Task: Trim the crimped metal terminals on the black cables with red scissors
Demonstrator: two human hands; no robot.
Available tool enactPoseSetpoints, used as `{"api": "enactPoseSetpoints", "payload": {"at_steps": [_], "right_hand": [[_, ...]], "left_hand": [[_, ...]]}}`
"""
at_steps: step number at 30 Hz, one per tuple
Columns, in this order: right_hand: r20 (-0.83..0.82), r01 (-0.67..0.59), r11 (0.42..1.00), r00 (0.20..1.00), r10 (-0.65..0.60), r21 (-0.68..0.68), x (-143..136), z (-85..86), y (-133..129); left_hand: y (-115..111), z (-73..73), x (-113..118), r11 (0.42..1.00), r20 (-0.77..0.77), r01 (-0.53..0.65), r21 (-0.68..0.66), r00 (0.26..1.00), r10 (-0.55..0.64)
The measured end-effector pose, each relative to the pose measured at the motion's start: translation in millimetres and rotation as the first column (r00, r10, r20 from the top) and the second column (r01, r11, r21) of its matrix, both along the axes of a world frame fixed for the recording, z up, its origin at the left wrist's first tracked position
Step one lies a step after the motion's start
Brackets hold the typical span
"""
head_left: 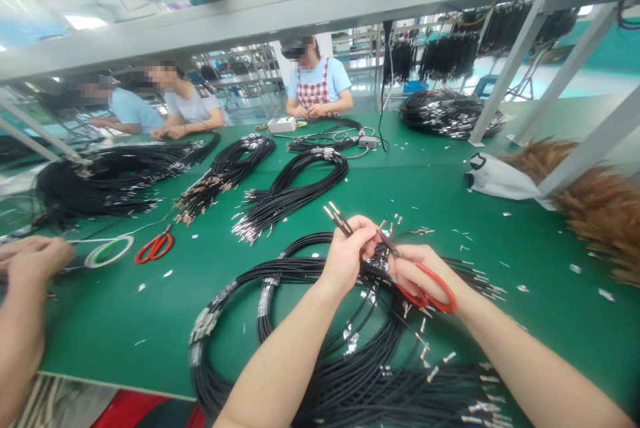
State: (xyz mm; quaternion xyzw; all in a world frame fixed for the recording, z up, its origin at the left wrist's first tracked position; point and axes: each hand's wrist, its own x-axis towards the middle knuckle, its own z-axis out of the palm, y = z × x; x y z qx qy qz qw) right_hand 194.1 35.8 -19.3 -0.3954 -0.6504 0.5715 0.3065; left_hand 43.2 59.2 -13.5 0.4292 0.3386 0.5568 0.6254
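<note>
Near the centre of the head view, my left hand [347,251] is closed round a few black cables [343,223] whose stripped, metallic ends point up and left. Just to its right, my right hand [415,271] has its fingers closed, with red-handled scissors [440,288] hooked on it; the blades are hidden between hand and cables. Its fingertips are beside a dark cable end [387,241]. Beneath both hands and forearms lie large coils of black cable [215,361] with silvery tape bands and white-tipped ends.
On the green table [170,308] are more cable bundles [300,181], orange-handled scissors [155,247] and a tape roll [109,251]. A co-worker's hands [40,258] are at the left edge. Several people sit opposite. Metal shelf posts [580,148] and brown bristly material [600,208] stand right.
</note>
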Motion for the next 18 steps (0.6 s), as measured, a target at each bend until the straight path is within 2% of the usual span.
{"api": "enactPoseSetpoints", "payload": {"at_steps": [5,9,13,16,18], "right_hand": [[-0.023,-0.040,0.999,0.999,0.040,-0.012,2,4.1,2],[-0.167,-0.129,0.991,0.977,0.133,0.036,5,-9.3,7],[-0.341,-0.183,0.983,0.924,0.171,-0.005,6,-21.3,9],[-0.316,-0.119,0.993,0.942,0.117,0.011,9,-16.6,9],[-0.277,0.007,0.997,0.961,0.016,0.082,12,-7.6,8]], "left_hand": [[-1,-0.3,1,1.000,-0.008,-0.011,0.008,1.000,0.011],[-2,-0.6,2,1.000,-0.021,-0.008,0.001,1.000,0.008],[-3,-0.9,1,1.000,-0.019,-0.028,0.006,0.999,0.028],[-3,-1.1,1,1.000,-0.041,-0.014,0.009,0.999,0.014],[-3,-2.0,3,0.999,-0.083,0.038,-0.002,0.996,-0.038]]}}
